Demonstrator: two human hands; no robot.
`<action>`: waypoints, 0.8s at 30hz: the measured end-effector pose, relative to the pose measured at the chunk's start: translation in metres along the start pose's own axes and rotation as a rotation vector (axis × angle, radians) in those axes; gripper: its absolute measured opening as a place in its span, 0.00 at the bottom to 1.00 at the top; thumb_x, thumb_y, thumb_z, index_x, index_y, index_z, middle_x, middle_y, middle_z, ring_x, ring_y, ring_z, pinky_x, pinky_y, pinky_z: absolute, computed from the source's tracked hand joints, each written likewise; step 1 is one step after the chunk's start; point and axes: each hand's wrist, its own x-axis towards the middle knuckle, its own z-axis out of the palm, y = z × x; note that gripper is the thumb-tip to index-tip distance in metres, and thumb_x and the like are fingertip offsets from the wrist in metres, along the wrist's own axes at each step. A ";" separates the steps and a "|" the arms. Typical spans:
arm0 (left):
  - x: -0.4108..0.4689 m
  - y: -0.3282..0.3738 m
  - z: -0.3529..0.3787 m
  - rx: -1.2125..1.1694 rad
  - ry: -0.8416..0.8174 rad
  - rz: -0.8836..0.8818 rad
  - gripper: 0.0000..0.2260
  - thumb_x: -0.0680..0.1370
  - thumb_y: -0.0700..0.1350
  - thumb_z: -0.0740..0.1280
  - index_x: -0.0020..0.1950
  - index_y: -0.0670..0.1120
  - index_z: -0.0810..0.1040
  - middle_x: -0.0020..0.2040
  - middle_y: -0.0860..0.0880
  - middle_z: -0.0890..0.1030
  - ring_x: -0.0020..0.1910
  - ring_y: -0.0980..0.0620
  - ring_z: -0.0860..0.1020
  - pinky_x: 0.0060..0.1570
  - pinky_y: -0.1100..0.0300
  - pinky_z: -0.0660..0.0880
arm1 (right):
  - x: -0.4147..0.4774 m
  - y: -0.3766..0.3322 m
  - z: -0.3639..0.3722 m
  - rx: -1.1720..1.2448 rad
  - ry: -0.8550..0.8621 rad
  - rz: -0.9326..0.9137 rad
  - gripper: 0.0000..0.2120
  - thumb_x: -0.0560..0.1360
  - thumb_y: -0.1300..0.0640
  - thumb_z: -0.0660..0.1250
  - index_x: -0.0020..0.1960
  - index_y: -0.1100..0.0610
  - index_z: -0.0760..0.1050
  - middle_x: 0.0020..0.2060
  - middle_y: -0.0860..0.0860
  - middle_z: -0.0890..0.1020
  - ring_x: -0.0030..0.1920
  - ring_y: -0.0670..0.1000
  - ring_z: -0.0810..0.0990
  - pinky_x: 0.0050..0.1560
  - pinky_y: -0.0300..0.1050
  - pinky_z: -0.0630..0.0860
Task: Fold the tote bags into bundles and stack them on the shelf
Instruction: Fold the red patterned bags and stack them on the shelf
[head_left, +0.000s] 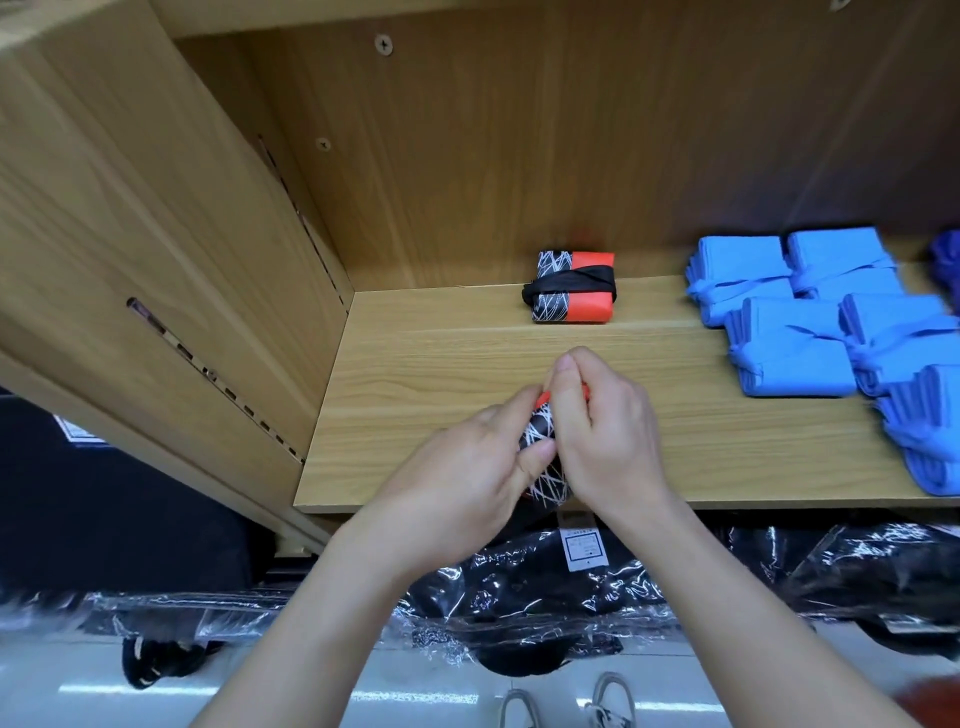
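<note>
While wrapping is unfinished, pinching the orange edge (543, 398) with right fingertips (565, 382), thumb against forefinger. Probably pulling it taut or tucking it in. Left fingers (535, 457) curled round the black-and-white patterned part, thumb pressed on top, which stops the folds springing open. Right hand (608, 441) gripping one side and left hand (467, 467) the other, so both grasping the same tote bag (540, 441).

Held in front of the finished bundle (570, 287), toward the front edge of the shelf (415, 374). Seems lifted rather than lying flat, which would leave room to turn it. Can't tell if the strap is round it yet; hidden under the palms.

Finished bundle set well back, black strap banded round its middle. Likely target spot: beside or on top of it. Blue bundles (795, 348) piled to the right of the finished bundle, well apart. Plastic-wrapped packs (519, 597) below and in front of it, under the shelf.
</note>
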 end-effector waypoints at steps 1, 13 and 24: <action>-0.002 0.002 -0.001 0.054 0.040 -0.017 0.25 0.82 0.58 0.51 0.76 0.49 0.60 0.70 0.48 0.73 0.66 0.46 0.72 0.61 0.50 0.71 | -0.001 0.000 0.000 0.031 0.015 0.014 0.15 0.79 0.49 0.51 0.40 0.54 0.69 0.26 0.47 0.72 0.29 0.51 0.71 0.33 0.51 0.68; -0.002 -0.011 -0.006 0.237 0.180 0.052 0.11 0.78 0.46 0.61 0.57 0.47 0.79 0.43 0.49 0.78 0.45 0.44 0.78 0.40 0.53 0.73 | 0.011 0.005 -0.031 -0.223 -0.823 -0.132 0.25 0.76 0.32 0.52 0.49 0.51 0.75 0.41 0.48 0.80 0.44 0.50 0.77 0.47 0.51 0.74; -0.001 -0.011 -0.016 0.106 0.235 0.084 0.13 0.75 0.47 0.69 0.58 0.47 0.80 0.49 0.51 0.83 0.49 0.49 0.77 0.50 0.52 0.76 | 0.012 0.003 -0.047 -0.260 -0.663 -0.299 0.18 0.73 0.35 0.60 0.42 0.50 0.73 0.34 0.41 0.73 0.37 0.46 0.72 0.40 0.49 0.72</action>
